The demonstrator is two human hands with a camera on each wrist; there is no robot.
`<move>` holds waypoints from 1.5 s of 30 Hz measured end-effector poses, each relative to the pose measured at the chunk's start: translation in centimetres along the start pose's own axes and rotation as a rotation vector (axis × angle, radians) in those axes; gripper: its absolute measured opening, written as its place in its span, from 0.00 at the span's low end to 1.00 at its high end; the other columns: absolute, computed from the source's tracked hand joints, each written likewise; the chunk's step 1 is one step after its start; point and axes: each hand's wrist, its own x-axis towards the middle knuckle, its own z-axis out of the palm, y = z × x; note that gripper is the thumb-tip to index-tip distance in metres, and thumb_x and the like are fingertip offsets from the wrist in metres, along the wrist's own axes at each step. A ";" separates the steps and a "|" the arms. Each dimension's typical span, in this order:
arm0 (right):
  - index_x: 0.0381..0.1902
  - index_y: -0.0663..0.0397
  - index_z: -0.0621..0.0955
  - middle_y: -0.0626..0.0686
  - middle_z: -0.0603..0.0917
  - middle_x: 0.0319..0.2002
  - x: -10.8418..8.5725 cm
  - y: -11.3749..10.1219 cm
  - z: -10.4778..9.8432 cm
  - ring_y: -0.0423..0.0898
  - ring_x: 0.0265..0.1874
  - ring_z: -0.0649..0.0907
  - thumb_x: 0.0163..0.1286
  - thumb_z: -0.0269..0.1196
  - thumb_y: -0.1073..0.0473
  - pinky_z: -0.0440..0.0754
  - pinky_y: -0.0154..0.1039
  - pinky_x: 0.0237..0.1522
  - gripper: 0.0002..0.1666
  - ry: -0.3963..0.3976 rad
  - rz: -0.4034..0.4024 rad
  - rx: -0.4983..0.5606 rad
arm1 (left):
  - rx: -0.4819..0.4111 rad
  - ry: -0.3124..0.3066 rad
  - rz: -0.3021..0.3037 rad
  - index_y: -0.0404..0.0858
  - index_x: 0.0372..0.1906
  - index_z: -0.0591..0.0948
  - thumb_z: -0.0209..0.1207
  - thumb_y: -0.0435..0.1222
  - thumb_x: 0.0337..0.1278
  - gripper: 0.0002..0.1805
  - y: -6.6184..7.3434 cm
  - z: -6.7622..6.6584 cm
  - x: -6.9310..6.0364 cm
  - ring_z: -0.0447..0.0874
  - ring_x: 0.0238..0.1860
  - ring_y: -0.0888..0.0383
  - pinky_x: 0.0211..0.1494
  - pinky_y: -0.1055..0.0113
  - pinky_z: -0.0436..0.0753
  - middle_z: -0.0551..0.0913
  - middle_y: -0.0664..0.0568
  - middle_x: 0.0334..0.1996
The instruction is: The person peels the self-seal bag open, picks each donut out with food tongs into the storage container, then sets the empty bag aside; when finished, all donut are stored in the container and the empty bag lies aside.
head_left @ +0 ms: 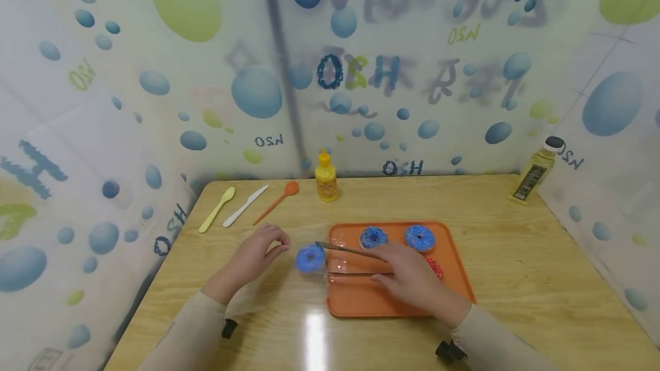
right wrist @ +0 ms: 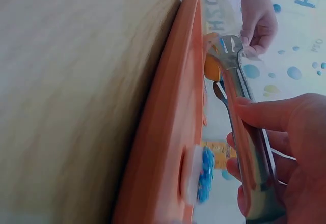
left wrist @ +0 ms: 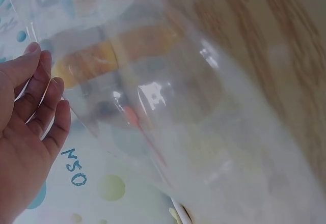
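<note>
My left hand (head_left: 258,253) pinches the edge of a clear plastic bag (left wrist: 214,112), left of the orange tray (head_left: 356,305). A pair of metal tongs (right wrist: 249,147) is gripped in my right hand (head_left: 412,276) over the tray, tips pointing left. At those tips, beyond the tray's left rim, is a blue-topped donut (head_left: 310,258); clear film shows around it, but how far it sits inside the bag is hard to tell. On the tray lie a dark-sprinkled blue donut (head_left: 373,237), another blue donut (head_left: 420,238) and a red one (head_left: 435,268), partly hidden by my right hand.
A yellow spoon (head_left: 217,209), a white knife (head_left: 246,206) and an orange spoon (head_left: 277,202) lie at the table's back left. A yellow squeeze bottle (head_left: 326,179) stands behind the tray. One black-capped oil bottle (head_left: 536,170) stands at the back right corner.
</note>
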 end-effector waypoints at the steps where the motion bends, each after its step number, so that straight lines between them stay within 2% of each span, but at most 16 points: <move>1: 0.65 0.36 0.82 0.43 0.87 0.55 -0.4 0.2 -0.3 0.45 0.53 0.85 0.61 0.78 0.52 0.86 0.48 0.52 0.33 0.008 0.005 0.003 | 0.002 0.001 -0.002 0.47 0.38 0.82 0.68 0.34 0.63 0.06 0.0 0.0 -0.1 0.79 0.45 0.61 0.50 0.60 0.83 0.82 0.63 0.37; 5: 0.65 0.33 0.81 0.42 0.88 0.54 -1.9 1.1 -1.4 0.43 0.48 0.85 0.62 0.77 0.54 0.85 0.43 0.45 0.34 0.020 0.034 0.041 | 0.006 -0.001 -0.006 0.47 0.38 0.82 0.68 0.34 0.63 0.06 -0.2 -0.2 -0.2 0.79 0.45 0.61 0.50 0.60 0.83 0.83 0.63 0.37; 10: 0.64 0.36 0.82 0.42 0.87 0.53 -4.0 2.4 -3.1 0.43 0.50 0.84 0.61 0.78 0.55 0.85 0.47 0.49 0.32 0.040 0.047 0.053 | 0.007 -0.003 -0.016 0.47 0.38 0.83 0.69 0.33 0.62 0.07 -0.4 -0.3 -0.5 0.79 0.46 0.61 0.50 0.60 0.83 0.83 0.62 0.37; 12: 0.62 0.38 0.83 0.41 0.87 0.53 -4.8 2.9 -3.7 0.42 0.52 0.85 0.60 0.78 0.54 0.86 0.47 0.50 0.32 0.058 0.044 0.030 | 0.006 -0.004 -0.016 0.47 0.37 0.83 0.70 0.33 0.61 0.07 -0.4 -0.3 -0.6 0.79 0.46 0.61 0.50 0.60 0.83 0.83 0.62 0.37; 16: 0.60 0.43 0.84 0.43 0.88 0.49 -6.5 3.6 -4.5 0.42 0.48 0.85 0.58 0.79 0.55 0.86 0.46 0.47 0.31 0.098 0.007 -0.010 | 0.007 -0.002 0.003 0.46 0.37 0.82 0.70 0.32 0.61 0.08 -0.4 -0.2 -0.7 0.78 0.45 0.60 0.50 0.60 0.83 0.83 0.61 0.37; 24: 0.59 0.42 0.84 0.43 0.88 0.52 -9.0 4.3 -5.5 0.42 0.47 0.85 0.55 0.81 0.56 0.86 0.45 0.45 0.33 0.105 -0.015 -0.077 | 0.014 -0.008 0.016 0.44 0.38 0.83 0.70 0.31 0.60 0.07 -0.6 -0.2 -1.1 0.78 0.45 0.60 0.49 0.61 0.83 0.83 0.61 0.37; 31: 0.61 0.36 0.83 0.40 0.88 0.53 -9.8 4.7 -6.2 0.41 0.48 0.86 0.56 0.80 0.54 0.86 0.46 0.46 0.34 0.047 0.011 -0.089 | 0.031 -0.016 0.005 0.45 0.37 0.83 0.70 0.32 0.60 0.07 -0.9 -0.4 -1.4 0.78 0.45 0.60 0.49 0.60 0.83 0.83 0.62 0.37; 36: 0.60 0.40 0.84 0.40 0.88 0.52 -10.0 4.9 -6.6 0.41 0.47 0.86 0.57 0.80 0.55 0.87 0.45 0.45 0.32 0.031 -0.014 -0.096 | 0.033 -0.041 -0.001 0.46 0.37 0.83 0.69 0.32 0.61 0.07 -1.0 -0.3 -1.6 0.77 0.44 0.59 0.48 0.61 0.83 0.83 0.61 0.37; 41: 0.61 0.40 0.83 0.41 0.88 0.53 -10.1 5.1 -6.8 0.44 0.50 0.87 0.59 0.78 0.53 0.86 0.53 0.52 0.31 -0.016 0.009 -0.116 | 0.032 -0.054 -0.007 0.45 0.37 0.83 0.69 0.31 0.61 0.07 -1.4 -0.2 -1.8 0.77 0.44 0.60 0.48 0.61 0.82 0.83 0.61 0.37; 45: 0.63 0.39 0.82 0.42 0.87 0.54 -10.2 5.1 -6.9 0.45 0.50 0.86 0.58 0.79 0.53 0.86 0.52 0.51 0.33 -0.019 0.008 -0.124 | 0.046 -0.061 -0.019 0.45 0.37 0.83 0.69 0.30 0.61 0.07 -1.8 -0.3 -2.1 0.76 0.43 0.61 0.48 0.61 0.82 0.82 0.62 0.37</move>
